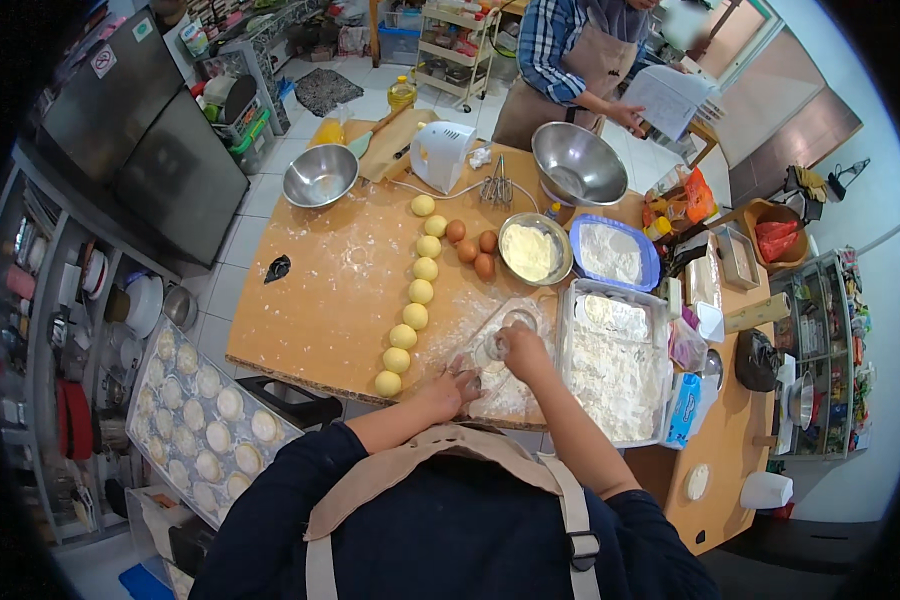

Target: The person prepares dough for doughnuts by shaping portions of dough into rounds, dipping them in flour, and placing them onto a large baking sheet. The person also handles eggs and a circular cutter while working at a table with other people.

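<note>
On the floured board point(490, 400) at the table's front edge, my right hand point(522, 352) is closed and pressed down beside a flat dough piece. A pale ring shape point(518, 319) shows just past its fingers; what the fingers hold is too small to make out. My left hand point(452, 390) rests at the board's left edge, fingers apart, touching the floury surface. A curving row of yellow dough balls point(410, 315) runs away from me to the left. To the right of my right hand stands a clear tub point(562, 345) filled with floured dough.
Beyond lie brown eggs point(467, 250), a steel bowl point(508, 270) of pale flour, a blue tray point(652, 268), a hand mixer point(440, 155) and two larger bowls. A tray of dough discs point(155, 440) sits low left. Across the table a person point(570, 80) holds a white box.
</note>
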### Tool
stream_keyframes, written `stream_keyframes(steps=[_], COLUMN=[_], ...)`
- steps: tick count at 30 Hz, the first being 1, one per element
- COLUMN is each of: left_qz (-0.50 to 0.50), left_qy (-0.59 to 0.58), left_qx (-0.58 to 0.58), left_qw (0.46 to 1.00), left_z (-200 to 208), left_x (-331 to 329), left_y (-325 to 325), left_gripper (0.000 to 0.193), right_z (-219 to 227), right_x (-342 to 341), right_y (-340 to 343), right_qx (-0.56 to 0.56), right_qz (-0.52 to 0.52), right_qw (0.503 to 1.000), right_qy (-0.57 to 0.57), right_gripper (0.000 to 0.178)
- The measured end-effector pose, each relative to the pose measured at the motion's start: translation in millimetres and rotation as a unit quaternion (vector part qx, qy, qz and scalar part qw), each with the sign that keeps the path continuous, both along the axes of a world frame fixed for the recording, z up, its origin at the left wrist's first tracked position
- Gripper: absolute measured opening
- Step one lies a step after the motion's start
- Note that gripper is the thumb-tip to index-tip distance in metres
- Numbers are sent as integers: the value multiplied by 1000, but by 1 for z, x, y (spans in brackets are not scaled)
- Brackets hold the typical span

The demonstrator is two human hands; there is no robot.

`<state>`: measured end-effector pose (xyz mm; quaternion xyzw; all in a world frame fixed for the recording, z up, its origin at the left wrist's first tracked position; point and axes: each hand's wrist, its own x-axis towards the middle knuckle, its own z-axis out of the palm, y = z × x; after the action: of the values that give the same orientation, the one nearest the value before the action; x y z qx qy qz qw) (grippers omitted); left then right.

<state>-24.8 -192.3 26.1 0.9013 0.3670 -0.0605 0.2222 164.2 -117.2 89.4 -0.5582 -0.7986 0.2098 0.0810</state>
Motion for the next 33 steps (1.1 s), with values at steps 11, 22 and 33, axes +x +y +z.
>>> stream_keyframes(steps=[11,22,33], left_qz=[-12,-3,-7], left_qy=[45,3,29], left_qx=[1,24,21], left_qw=[999,1000,999], left_z=[19,6,24], left_x=[3,1,2], left_y=[1,-4,0], left_gripper=[57,54,56], right_z=[-21,-18,-8], right_x=[-6,-17,3], right_y=[-18,-21,-6], right_qx=[-8,-3,-12], right_qz=[20,37,-29], right_qw=[999,998,999], right_qy=[-42,-53,41], right_gripper=[21,16,25])
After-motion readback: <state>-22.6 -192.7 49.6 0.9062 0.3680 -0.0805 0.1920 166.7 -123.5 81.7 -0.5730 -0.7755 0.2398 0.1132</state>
